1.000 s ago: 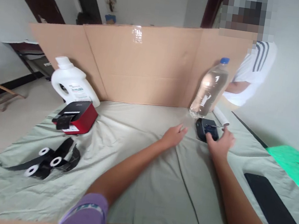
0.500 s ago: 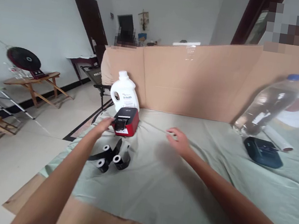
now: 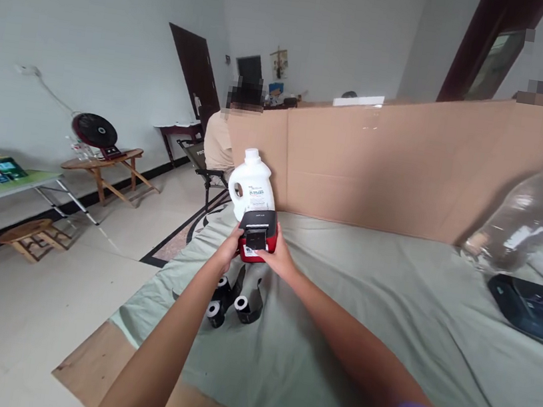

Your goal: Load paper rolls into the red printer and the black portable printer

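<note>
A small red and black box-shaped device (image 3: 259, 224), with a dark slot in its front, sits on the green cloth (image 3: 328, 373). My left hand (image 3: 228, 249) grips its left side, and my right hand (image 3: 278, 254) grips its right side with the thumb at the front. Right behind the device stands a white jug (image 3: 255, 184) with a handle and cap. Several black rolls with white cores (image 3: 247, 309) lie on the cloth nearer to me, beside and below my left hand, with loose black strips curling up.
A cardboard panel (image 3: 367, 170) stands along the back. At the right are a large clear bottle (image 3: 527, 212) and a dark flat case (image 3: 532, 309). Behind the panel sits a person (image 3: 218, 139); another head shows at upper right. A fan (image 3: 97, 131) rests on a stool.
My right hand has moved left from above the cloth onto the device, and both hands now hold its sides. The view has turned to the left.
</note>
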A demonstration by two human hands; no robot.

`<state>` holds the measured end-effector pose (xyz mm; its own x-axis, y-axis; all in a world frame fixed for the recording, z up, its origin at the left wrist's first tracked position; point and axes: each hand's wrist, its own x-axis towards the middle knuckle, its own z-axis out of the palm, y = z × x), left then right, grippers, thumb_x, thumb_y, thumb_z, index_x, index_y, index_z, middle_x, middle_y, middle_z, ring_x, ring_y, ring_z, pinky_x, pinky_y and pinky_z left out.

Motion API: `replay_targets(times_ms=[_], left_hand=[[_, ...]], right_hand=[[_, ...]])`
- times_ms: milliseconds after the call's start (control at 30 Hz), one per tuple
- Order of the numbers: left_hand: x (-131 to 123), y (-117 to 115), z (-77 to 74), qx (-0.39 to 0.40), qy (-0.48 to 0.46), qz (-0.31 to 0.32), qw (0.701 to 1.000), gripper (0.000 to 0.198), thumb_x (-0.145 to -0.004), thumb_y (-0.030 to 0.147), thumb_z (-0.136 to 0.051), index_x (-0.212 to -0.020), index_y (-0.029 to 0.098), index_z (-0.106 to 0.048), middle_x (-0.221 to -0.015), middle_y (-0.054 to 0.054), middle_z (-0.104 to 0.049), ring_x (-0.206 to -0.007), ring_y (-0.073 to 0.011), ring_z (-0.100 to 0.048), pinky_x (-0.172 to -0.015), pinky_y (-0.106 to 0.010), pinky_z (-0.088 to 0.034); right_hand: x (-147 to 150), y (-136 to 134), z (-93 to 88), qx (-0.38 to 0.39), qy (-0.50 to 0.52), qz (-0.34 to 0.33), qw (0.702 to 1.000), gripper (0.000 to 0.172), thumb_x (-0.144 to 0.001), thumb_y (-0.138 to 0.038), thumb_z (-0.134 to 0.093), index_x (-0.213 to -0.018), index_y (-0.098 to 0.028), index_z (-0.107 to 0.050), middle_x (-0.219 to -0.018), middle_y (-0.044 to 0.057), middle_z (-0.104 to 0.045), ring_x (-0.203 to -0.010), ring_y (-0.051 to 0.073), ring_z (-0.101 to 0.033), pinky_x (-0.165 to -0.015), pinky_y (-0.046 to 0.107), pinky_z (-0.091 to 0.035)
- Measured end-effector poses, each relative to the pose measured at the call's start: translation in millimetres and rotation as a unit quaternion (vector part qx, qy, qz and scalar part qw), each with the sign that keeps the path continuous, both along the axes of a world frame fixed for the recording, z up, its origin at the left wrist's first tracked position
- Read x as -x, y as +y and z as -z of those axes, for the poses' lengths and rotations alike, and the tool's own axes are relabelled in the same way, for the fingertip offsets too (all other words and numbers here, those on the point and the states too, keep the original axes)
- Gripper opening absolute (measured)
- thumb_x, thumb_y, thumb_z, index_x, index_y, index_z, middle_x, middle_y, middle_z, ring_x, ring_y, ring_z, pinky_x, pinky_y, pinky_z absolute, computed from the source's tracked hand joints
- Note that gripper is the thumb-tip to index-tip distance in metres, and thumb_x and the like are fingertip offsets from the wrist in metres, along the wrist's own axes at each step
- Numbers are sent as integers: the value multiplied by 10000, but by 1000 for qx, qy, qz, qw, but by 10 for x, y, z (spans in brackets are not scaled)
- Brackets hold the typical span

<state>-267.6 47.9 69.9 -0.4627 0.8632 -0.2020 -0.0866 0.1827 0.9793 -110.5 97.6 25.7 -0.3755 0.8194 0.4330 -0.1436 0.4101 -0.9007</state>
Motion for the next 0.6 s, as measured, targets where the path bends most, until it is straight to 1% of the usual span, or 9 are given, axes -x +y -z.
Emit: replay_targets(times_ms=[67,133,200,233,267,333,433,533,600], left_hand=[[-250,-82,-110,-23,11,21,999,499,-951,361,-482,-1447,334,-522,-1280,-24,-714,-1018,-192,-724,-856,-308,-568],[-552,-147,-200,-77,33,48,995,527,-950,346,-465,-1476,321,-494,-1403,-22,-650,-1226,-213,-653,-1018,-354,-529],[-892,-208,-222,-144,68,80,984,541,-952,342,-461,-1492,307,-480,-1509,-7,-564,-1411,-218,-510,-1171,-381,-418],[-1071,-246,-197,-174,86,99,976,551,-956,358,-467,-1505,306,-466,-1554,3,-515,-1476,-216,-429,-1227,-387,-346],[-1252,-292,-147,-198,99,121,968,567,-961,384,-477,-1522,308,-445,-1595,12,-463,-1522,-214,-354,-1266,-389,-273],[-1609,-409,18,-227,102,168,954,618,-972,443,-493,-1565,312,-379,-1660,23,-351,-1568,-209,-247,-1301,-384,-167],[-2067,-610,338,-242,70,232,940,711,-987,499,-487,-1625,309,-238,-1714,18,-198,-1591,-201,-158,-1309,-375,-129],[-2356,-757,576,-233,59,275,931,782,-993,524,-485,-1649,299,-122,-1730,-6,-117,-1599,-198,-101,-1308,-374,-133],[-2441,-802,638,-228,69,295,925,808,-991,526,-498,-1652,293,-94,-1733,-21,-98,-1600,-202,-92,-1308,-374,-131]], right_hand=[[-232,-57,-94,-11,-9,21,1000,1090,-666,-251,-859,-1584,-237,-272,-1496,116,-553,-1405,323,-500,-1186,525,-389],[-534,-148,-195,-29,-7,35,999,1116,-693,-275,-845,-1607,-225,-207,-1534,133,-511,-1406,318,-504,-1172,509,-415],[-906,-284,-277,-54,5,47,997,1123,-734,-300,-820,-1624,-235,-138,-1575,138,-459,-1410,316,-505,-1170,513,-424],[-1113,-370,-302,-70,8,54,996,1118,-753,-315,-808,-1628,-249,-115,-1592,131,-436,-1421,316,-495,-1178,520,-416],[-1327,-468,-313,-83,5,65,994,1105,-771,-329,-794,-1630,-269,-102,-1604,118,-419,-1436,317,-478,-1190,529,-402],[-1754,-684,-290,-92,-20,97,991,1058,-797,-356,-774,-1625,-314,-117,-1613,85,-406,-1470,321,-433,-1221,542,-359],[-2297,-1002,-158,-79,-80,161,980,992,-804,-371,-771,-1604,-374,-184,-1618,55,-396,-1495,336,-391,-1247,550,-316],[-2622,-1219,-7,-80,-111,194,971,993,-790,-364,-781,-1597,-359,-202,-1630,80,-372,-1493,343,-393,-1241,529,-335],[-2718,-1288,57,-76,-113,203,970,997,-792,-362,-777,-1601,-306,-197,-1617,121,-385,-1478,345,-415,-1231,513,-350]])
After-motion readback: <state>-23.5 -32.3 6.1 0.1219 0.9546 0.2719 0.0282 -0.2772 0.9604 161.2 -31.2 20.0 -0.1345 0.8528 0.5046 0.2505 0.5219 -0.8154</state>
